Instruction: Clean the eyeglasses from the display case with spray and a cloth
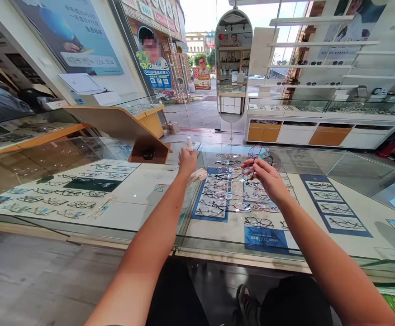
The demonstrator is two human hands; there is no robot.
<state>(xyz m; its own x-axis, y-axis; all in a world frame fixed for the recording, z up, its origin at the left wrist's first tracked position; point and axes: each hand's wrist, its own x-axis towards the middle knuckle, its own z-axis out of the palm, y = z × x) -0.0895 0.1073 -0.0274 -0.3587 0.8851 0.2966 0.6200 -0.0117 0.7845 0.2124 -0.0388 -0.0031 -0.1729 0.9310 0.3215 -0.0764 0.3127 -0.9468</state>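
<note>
Left grip: your left grip (187,159) is clenched around a small white bottle (189,144), whose top shows above your fingers.
Right grip: your right grip (268,176) grasps a pair of glasses (248,173) by the fingertips.
Held glasses: they hang above the glass-topped desk (217,234), to the right of the bottle; one round lens shows just below your fingertips.
Cloth: a pale cloth (197,174) lies bunched beside your left wrist.
Frames about you: rows of spectacles (259,222) spread under and around your right forearm; you cannot tell in every case which lie on the glass and which beneath it.
Beyond: an oval mirror (233,63) stands upright past the desk, and a wooden stand (116,124) leans to your left.
</note>
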